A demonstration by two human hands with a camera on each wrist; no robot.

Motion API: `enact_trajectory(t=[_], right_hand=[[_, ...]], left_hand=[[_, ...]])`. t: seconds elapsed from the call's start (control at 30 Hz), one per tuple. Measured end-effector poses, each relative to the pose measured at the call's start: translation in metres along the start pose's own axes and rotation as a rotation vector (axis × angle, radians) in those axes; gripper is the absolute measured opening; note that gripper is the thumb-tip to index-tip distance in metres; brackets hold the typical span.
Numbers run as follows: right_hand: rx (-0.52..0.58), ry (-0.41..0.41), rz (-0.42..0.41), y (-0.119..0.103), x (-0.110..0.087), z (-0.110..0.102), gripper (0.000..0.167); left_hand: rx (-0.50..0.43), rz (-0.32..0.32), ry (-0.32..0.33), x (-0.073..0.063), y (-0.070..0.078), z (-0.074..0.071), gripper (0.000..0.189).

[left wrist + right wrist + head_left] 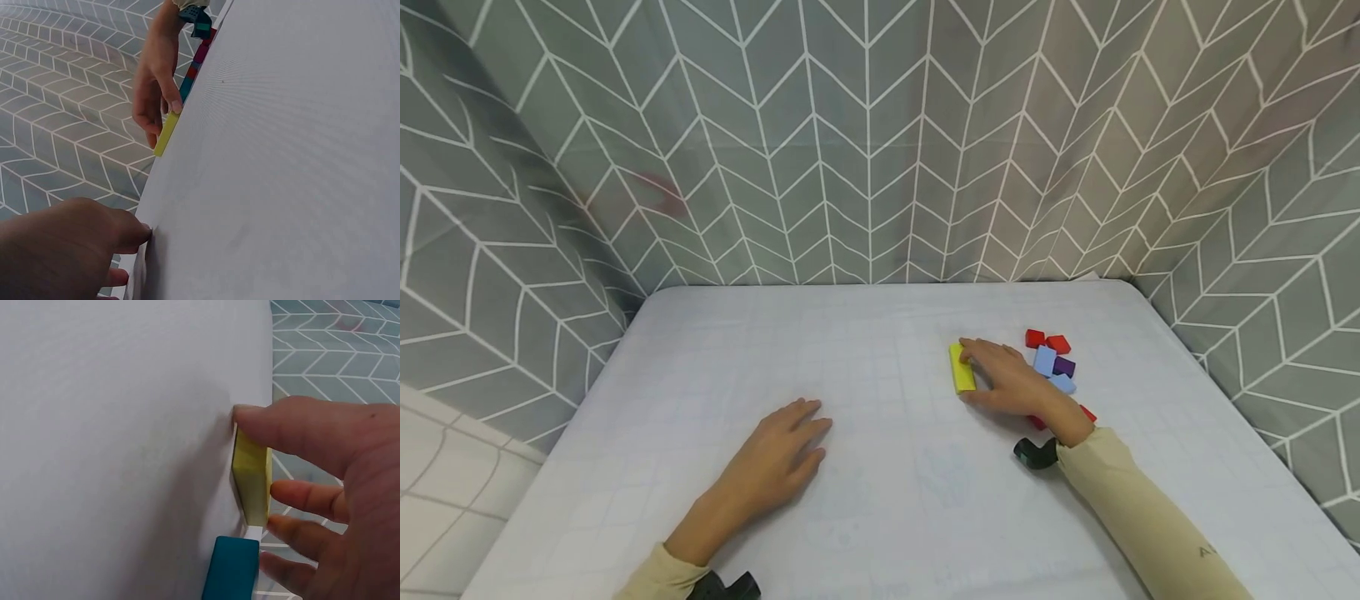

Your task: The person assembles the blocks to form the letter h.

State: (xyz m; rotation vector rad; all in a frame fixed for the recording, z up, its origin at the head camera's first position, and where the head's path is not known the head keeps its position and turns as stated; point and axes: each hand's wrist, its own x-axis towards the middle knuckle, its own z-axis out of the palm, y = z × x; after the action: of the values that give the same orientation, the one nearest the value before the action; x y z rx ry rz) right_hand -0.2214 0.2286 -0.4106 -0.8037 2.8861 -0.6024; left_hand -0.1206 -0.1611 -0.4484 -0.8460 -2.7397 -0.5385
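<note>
On the right part of the table, my right hand [1018, 383] grips a long yellow block [959, 372] lying on the white surface. Its thumb is at the block's near end and its fingers are at the far end and side. The right wrist view shows the thumb against one end of the yellow block [253, 478], with a blue-green block [230, 569] close by. Well to the left, my left hand [771, 462] is held palm down at the table with loosely spread fingers, holding nothing.
Just right of the right hand lie red blocks [1058, 344], light blue blocks [1045, 360] and a purple block [1064, 367]. More red pieces are partly hidden by that wrist. A patterned grey curtain [865, 150] borders the white table [880, 533] at the back and sides.
</note>
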Motion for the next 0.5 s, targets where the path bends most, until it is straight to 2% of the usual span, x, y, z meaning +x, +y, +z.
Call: enact_trajectory(t=[0.17,0.3,0.5], right_hand=[[0.013,-0.016,0.023,0.002,0.001,0.001,0.055],[0.021,-0.031,0.008,0.008,0.003,0.002,0.054],[0.067,0.008,-0.027,0.013,0.007,0.002,0.051]], left_hand=[[-0.007,0.005,-0.001,0.000,0.000,-0.002,0.038],[-0.004,0.002,-0.012,0.000,0.000,-0.003,0.037],[-0.008,0.012,-0.016,0.000,0.000,-0.003,0.037]])
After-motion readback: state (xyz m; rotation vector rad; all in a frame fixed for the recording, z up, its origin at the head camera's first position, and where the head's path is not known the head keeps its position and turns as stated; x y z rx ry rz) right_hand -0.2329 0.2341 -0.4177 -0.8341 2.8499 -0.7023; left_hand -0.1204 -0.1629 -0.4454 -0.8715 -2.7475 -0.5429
